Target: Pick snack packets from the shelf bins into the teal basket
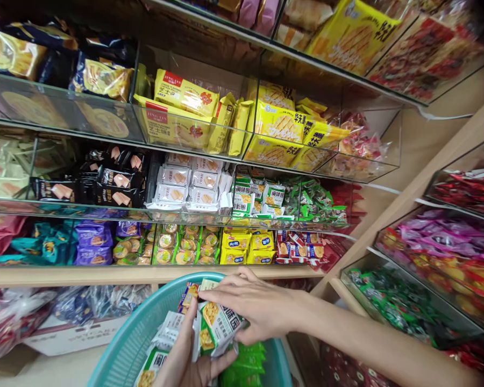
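Observation:
A white and green snack packet [220, 325], printed with Chinese letters and a picture of crackers, is held over a teal plastic basket [119, 336]. My left hand [189, 355] cups it from below, thumb along its left side. From above, my right hand [256, 306] closes over its upper right part; some of its fingertips are hidden behind the packet. In the basket lie a similar packet [152, 365], silvery white packets [170, 328], a blue and orange packet [189, 296] and bright green packets [246, 365].
Clear-fronted shelves rise ahead, with green and white packets [262, 196], white wafer packets [185, 183], yellow packets [185, 94] and purple packets [94, 242]. More bins [399, 301] line the right side. A cardboard box [72, 338] with bagged goods stands at the lower left.

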`<state>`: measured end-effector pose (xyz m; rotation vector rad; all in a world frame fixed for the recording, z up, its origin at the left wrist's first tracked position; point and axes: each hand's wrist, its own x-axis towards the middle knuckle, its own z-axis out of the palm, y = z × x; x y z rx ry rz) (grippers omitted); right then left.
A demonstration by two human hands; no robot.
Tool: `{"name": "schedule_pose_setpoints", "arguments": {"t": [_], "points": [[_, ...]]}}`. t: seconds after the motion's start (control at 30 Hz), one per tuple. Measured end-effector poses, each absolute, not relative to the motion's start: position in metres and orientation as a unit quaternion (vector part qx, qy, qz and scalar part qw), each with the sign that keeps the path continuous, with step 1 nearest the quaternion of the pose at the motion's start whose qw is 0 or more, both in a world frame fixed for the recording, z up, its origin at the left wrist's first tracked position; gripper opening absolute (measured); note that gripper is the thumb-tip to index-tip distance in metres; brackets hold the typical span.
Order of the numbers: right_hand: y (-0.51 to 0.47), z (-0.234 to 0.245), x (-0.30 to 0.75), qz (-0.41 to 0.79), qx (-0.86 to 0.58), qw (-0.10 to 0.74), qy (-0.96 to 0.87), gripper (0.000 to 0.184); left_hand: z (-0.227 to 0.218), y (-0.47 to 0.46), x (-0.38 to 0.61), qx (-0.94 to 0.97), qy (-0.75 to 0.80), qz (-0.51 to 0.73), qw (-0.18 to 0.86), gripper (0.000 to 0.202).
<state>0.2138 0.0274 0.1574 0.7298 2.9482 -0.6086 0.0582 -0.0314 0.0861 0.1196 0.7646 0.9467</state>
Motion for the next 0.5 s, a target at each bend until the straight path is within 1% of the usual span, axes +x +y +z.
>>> {"name": "schedule_pose_setpoints", "arguments": {"t": [0.1,0.17,0.37,0.43,0.5], "points": [[0.027,0.154,0.213,-0.204,0.239,0.006,0.949,0.092,0.079,-0.031,0.061,0.055,0.356,0.467,0.808,0.056],[0.024,0.154,0.211,-0.208,0.268,-0.009,0.941,0.092,0.077,-0.030,0.063,0.055,0.350,0.479,0.803,0.056],[0.006,0.153,0.189,-0.171,0.463,-0.082,0.866,0.092,0.080,-0.024,0.061,0.052,0.408,0.480,0.775,0.060],[0.001,0.149,0.179,-0.159,0.493,-0.073,0.852,0.097,0.076,-0.024,0.059,0.061,0.414,0.487,0.767,0.062],[0.000,0.145,0.170,-0.149,0.502,-0.056,0.850,0.102,0.067,-0.025,0.058,0.075,0.433,0.492,0.751,0.070]]}}
